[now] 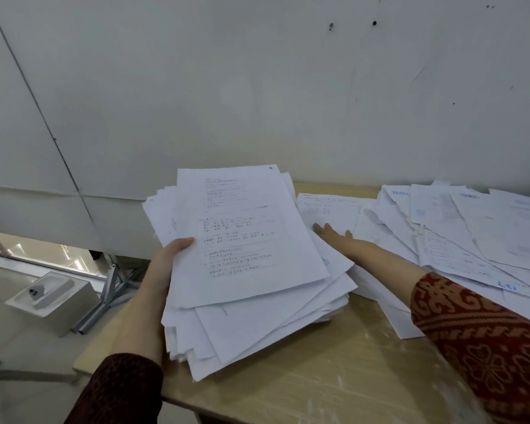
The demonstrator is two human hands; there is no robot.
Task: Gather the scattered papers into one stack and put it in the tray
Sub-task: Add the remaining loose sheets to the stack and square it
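Note:
A thick, uneven stack of white printed papers (245,255) is held tilted above the left part of the wooden table (334,371). My left hand (169,261) grips the stack's left edge, thumb on the top sheet. My right hand (334,235) reaches past the stack's right side, fingers spread flat on a loose sheet (328,209) lying on the table. Several scattered papers (471,234), some with blue print, overlap across the right half of the table. No tray is in view.
A grey-white wall (257,87) rises directly behind the table. Left of the table, on the floor below, stand a white box-like unit (52,298) and a metal stand (104,298). The table's front left corner lies under my left forearm.

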